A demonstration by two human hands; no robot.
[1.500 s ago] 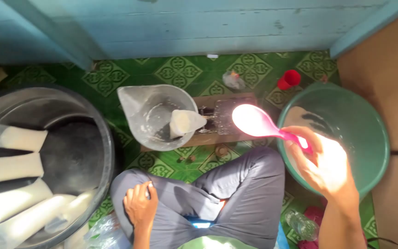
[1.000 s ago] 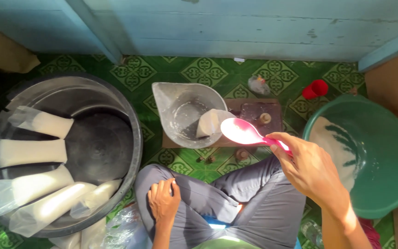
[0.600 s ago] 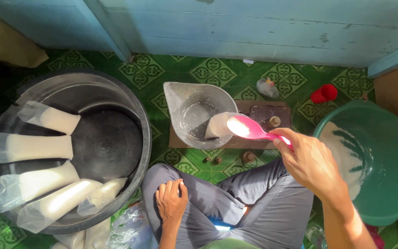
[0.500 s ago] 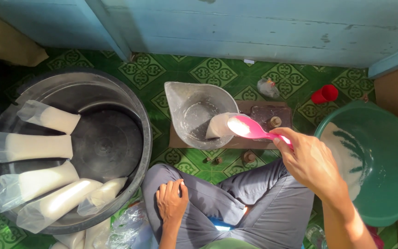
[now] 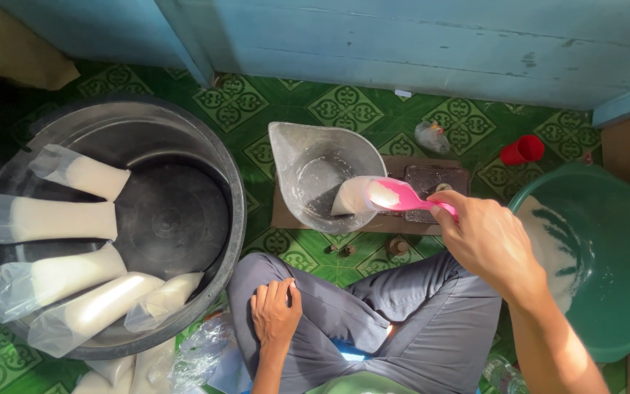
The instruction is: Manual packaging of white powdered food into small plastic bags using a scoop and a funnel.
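Leftmost, at nine o'clock, sat a large round dark metal basin (image 5: 184, 146) on the green patterned tile floor (image 5: 344, 109). Clear plastic bags filled with white powder (image 5: 60, 219) lay fanned along the basin's left and lower wall, necks pointing outward; more bags spilled past its rim at seven o'clock.

Left hand (image 5: 275, 312) rested flat on the left knee of the grey trousers (image 5: 402, 328), at six o'clock: fingers loosely apart, holding nothing. A crumpled clear plastic sheet (image 5: 198, 354) lay just beside that knee.

At centre stood a clear plastic measuring jug (image 5: 315, 175), dusted white inside, on a brown board (image 5: 432, 182) near twelve o'clock. A small clear bag partly filled with white powder (image 5: 351, 197) leaned at the jug's right rim. The pink plastic scoop (image 5: 399, 197) was tipped with its bowl at that bag's mouth, white powder inside the bowl.

Right hand (image 5: 490, 241), at three o'clock from centre, was closed around the scoop's handle, fingers curled tight.

Further right: a small knotted clear bag (image 5: 432, 135) and a red plastic cap (image 5: 523, 149) on the floor at one o'clock. At three o'clock, a big green plastic tub (image 5: 607, 241) held white powder against its left inner wall, just beside the right wrist.
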